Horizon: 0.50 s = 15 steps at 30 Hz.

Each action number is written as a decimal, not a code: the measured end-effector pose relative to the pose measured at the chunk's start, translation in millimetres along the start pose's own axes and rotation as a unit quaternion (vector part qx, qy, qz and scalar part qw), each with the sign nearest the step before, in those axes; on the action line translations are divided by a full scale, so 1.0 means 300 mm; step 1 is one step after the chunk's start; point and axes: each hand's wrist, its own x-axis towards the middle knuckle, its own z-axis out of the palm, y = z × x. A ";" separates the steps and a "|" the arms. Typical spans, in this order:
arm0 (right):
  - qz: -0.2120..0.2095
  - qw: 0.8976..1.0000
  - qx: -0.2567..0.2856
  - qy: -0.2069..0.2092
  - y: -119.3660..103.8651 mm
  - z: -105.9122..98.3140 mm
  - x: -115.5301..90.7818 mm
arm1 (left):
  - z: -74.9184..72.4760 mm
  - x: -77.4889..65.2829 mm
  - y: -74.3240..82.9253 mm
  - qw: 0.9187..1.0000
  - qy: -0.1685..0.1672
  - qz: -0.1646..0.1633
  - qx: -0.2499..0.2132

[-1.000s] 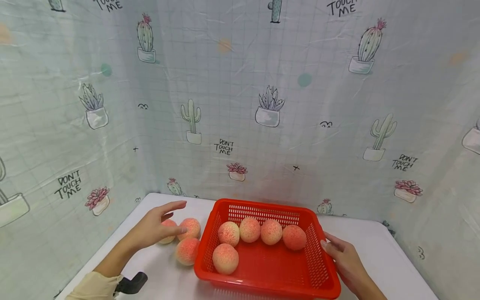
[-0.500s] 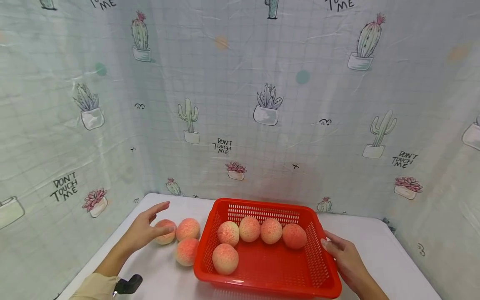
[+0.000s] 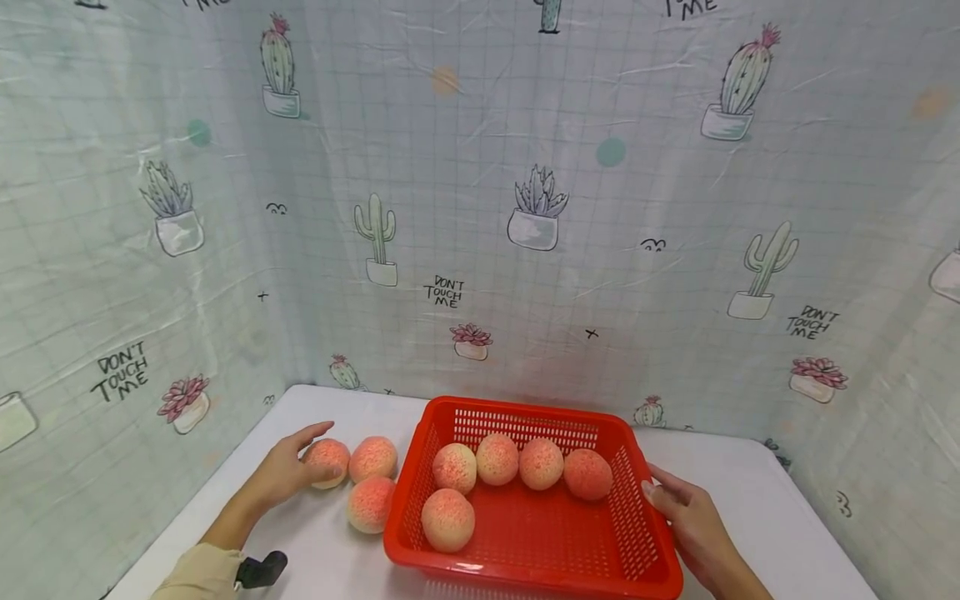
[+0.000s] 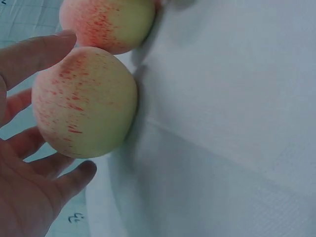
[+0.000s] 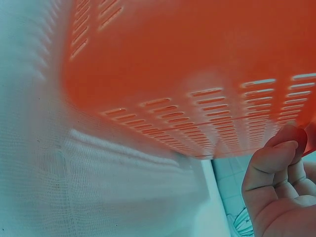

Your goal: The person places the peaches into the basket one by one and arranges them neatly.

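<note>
My left hand (image 3: pixel 279 473) reaches round the leftmost peach (image 3: pixel 325 457), which sits on the white table. In the left wrist view its fingers spread behind and below that peach (image 4: pixel 89 103), with the thumb over its top edge. Two more peaches (image 3: pixel 373 458) (image 3: pixel 371 504) lie just right of it, against or close to the red basket. At the right side, my right hand (image 3: pixel 693 521) pinches the rim of the red plastic basket (image 3: pixel 525 573), thumb over the edge. Several peaches (image 3: pixel 497 458) rest inside, along the back and left. The right wrist view has the basket's slotted side (image 5: pixel 173 44).
The white table (image 3: pixel 330 567) ends at a cactus-printed curtain (image 3: pixel 480 208) behind and on both sides. The basket's bare red floor (image 3: pixel 540 533) shows at its front and right. A black wrist strap piece (image 3: pixel 262 570) sits by the left cuff.
My left hand has moved left and down, from over the loose peaches to round the leftmost one. The right hand keeps its hold on the basket rim.
</note>
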 end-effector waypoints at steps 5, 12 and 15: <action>0.000 1.000 0.002 0.001 0.001 0.007 -0.002 | 0.014 -0.002 -0.015 1.000 0.005 -0.025 0.013; 0.000 1.000 0.005 0.005 0.002 0.007 -0.002 | 0.009 -0.004 -0.020 0.999 0.033 -0.018 0.039; -0.001 1.000 0.004 0.006 0.001 0.006 -0.002 | 0.003 -0.005 -0.022 0.998 0.037 -0.018 0.044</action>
